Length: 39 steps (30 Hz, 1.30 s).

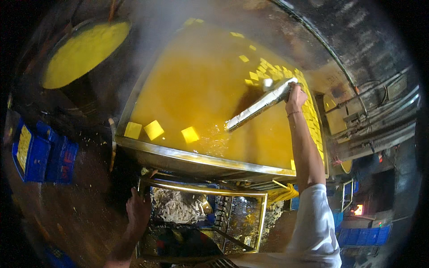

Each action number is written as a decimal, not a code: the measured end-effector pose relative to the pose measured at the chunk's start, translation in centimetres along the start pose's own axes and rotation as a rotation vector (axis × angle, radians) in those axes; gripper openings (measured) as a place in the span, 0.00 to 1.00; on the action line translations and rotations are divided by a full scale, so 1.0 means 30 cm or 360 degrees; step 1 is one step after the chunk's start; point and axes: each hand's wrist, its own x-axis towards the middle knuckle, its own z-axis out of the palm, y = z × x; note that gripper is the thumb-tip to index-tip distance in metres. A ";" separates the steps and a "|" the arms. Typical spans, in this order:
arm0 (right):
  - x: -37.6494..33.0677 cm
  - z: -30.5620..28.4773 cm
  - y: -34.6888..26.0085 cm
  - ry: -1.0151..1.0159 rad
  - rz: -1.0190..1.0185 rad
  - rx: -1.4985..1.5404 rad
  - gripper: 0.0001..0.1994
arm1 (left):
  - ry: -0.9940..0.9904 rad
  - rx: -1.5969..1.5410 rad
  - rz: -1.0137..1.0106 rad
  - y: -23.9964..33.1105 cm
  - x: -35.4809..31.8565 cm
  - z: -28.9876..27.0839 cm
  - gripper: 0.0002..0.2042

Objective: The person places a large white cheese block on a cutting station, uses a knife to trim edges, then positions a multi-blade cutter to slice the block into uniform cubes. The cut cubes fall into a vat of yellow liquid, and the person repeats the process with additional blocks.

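Observation:
My right hand [296, 97] is closed around the upper end of a long, pale, flat-sided metal bar [259, 106]. The bar slants left, and its far end dips into cloudy yellow liquid [187, 89] in a large rectangular metal vat [196, 158]. Ripples surround the dipped end. Yellow square blocks [154, 130] that look like tofu float near the front left. Many more blocks [268, 69] crowd the far right and the right wall. Low on the left, my left hand [138, 209] is closed on the left rail of a rectangular metal frame [232, 191]; shadow hides some fingers.
A round drum [82, 82] with yellow contents stands at the far left. Blue crates [56, 156], one holding yellow blocks, are stacked below it. Pale scraps [176, 207] lie beneath the frame. Pipes [384, 138] line the right side, with more blue crates [364, 235] below. Steam hangs over the vat.

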 end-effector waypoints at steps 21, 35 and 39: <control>-0.704 0.701 0.119 -0.0937 -0.1181 -0.1200 0.34 | 0.0242 0.0109 0.0065 -0.042 -0.023 0.033 0.29; -0.471 -0.005 -0.410 -0.1332 -0.1147 -0.0505 0.30 | 0.1045 0.0032 0.0630 -0.097 0.007 0.125 0.32; -0.475 -0.296 -0.647 -0.1372 -0.1319 -0.0287 0.29 | 0.0991 -0.0559 0.0946 0.370 -0.051 -0.002 0.32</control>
